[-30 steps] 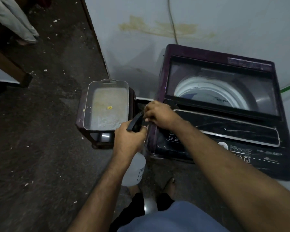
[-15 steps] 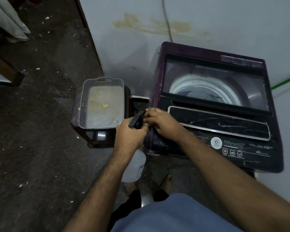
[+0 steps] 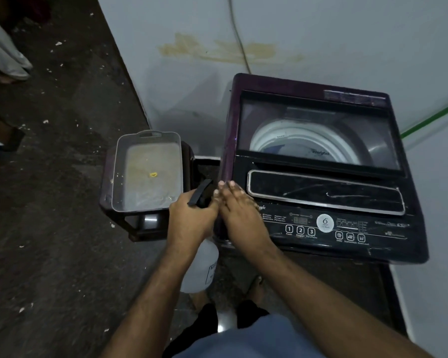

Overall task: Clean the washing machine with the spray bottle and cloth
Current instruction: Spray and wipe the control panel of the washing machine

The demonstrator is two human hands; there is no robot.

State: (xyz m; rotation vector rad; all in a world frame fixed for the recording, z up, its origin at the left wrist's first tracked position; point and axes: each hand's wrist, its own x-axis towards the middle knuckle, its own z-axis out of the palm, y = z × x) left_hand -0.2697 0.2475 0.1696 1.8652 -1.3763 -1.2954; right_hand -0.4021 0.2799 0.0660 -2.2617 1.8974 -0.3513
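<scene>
While left hand (image 3: pixel 192 220) grips spray bottle (image 3: pixel 201 270) by neck, fingers curled round it, black trigger (image 3: pixel 199 192) sticking up past knuckles, bottle hangs just off washer (image 3: pixel 318 177) front-left corner. Right hand (image 3: pixel 239 213) flat, fingers straight, on washer's front-left corner, touching trigger head. Grey tray (image 3: pixel 146 171) on stool left of washer. Cloth not visible.
</scene>
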